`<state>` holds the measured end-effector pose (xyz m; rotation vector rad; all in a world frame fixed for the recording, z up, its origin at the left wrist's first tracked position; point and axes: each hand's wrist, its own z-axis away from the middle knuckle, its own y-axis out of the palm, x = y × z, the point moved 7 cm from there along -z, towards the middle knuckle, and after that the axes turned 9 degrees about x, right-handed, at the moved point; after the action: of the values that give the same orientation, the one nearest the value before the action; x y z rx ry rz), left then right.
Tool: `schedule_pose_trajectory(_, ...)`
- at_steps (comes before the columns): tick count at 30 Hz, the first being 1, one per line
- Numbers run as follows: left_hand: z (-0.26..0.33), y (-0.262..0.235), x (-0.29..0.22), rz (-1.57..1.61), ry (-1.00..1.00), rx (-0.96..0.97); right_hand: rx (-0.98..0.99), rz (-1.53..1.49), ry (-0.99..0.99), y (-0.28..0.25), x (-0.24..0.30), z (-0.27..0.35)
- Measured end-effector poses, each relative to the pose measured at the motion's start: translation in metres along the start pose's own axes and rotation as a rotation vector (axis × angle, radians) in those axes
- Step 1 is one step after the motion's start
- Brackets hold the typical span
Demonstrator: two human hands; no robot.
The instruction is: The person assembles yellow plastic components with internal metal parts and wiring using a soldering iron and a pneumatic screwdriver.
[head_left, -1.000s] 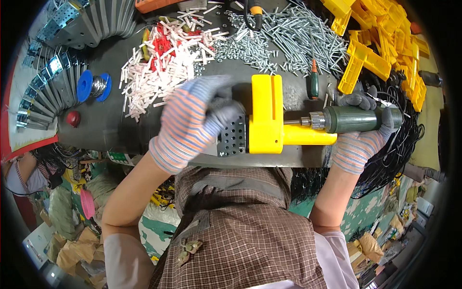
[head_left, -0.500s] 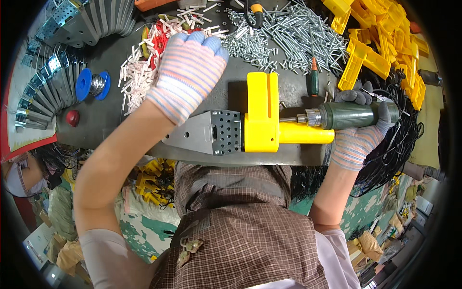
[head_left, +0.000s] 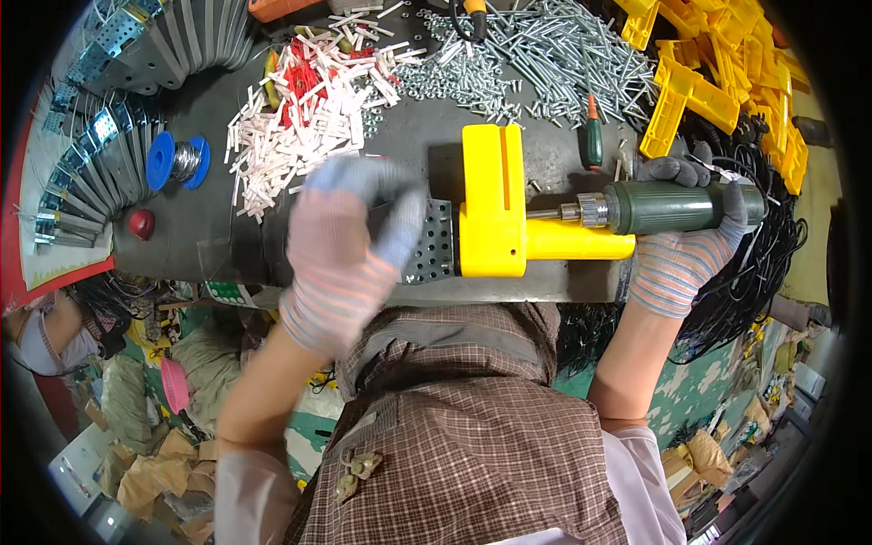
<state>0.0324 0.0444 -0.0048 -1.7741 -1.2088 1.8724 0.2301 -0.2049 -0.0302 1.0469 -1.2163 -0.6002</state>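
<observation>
My right hand [head_left: 681, 259], in a striped glove with grey fingers, is wrapped round a dark green electric screwdriver [head_left: 668, 207]. The tool lies level, its bit pointing left at the side of a yellow plastic housing with a handle [head_left: 493, 200]. That handle stretches right, just below the screwdriver. A perforated metal plate [head_left: 430, 243] joins the housing's left side. My left hand [head_left: 341, 245], gloved and smeared by motion, is over the plate and hides most of it. Its thumb and fingers curve toward each other; whether anything is between them cannot be made out.
White tubular pieces [head_left: 295, 136] lie beyond my left hand, beside piles of nuts [head_left: 454, 82] and long screws [head_left: 581, 54]. A green-handled screwdriver [head_left: 592, 136], yellow plastic parts [head_left: 690, 95] and black cables [head_left: 772, 236] are at right. At left are a solder spool [head_left: 177, 161] and metal plates [head_left: 100, 136].
My left hand has come back from the white pieces toward me, down over the metal plate. My right hand keeps its hold on the electric screwdriver, almost unmoved.
</observation>
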Motion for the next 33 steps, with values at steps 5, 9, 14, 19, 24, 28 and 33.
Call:
schedule_pose_trajectory(5, 0.037, 0.020, -0.002, -0.010, 0.039, -0.269, 0.028, 0.003, 0.014, 0.006, 0.000, 0.001)
schedule_pose_trajectory(9, 0.034, 0.025, -0.007, -0.127, 0.090, -0.318, 0.008, 0.013, 0.023, 0.009, 0.002, 0.003)
schedule_pose_trajectory(14, 0.035, 0.026, -0.007, -0.097, 0.175, -0.264, 0.009, 0.053, 0.003, 0.008, 0.005, 0.006)
schedule_pose_trajectory(19, 0.037, 0.029, -0.002, -0.055, 0.183, -0.250, 0.054, -0.023, -0.011, 0.007, 0.005, 0.006)
schedule_pose_trajectory(24, 0.038, 0.031, -0.004, -0.112, 0.155, -0.258, 0.087, -0.071, -0.004, 0.010, 0.004, 0.008)
schedule_pose_trajectory(28, 0.039, 0.031, -0.003, -0.114, 0.160, -0.235, 0.085, -0.139, 0.000, 0.010, 0.002, 0.010)
schedule_pose_trajectory(33, 0.040, 0.032, -0.003, -0.120, 0.164, -0.239, 0.088, -0.147, -0.012, 0.011, 0.000, 0.011)
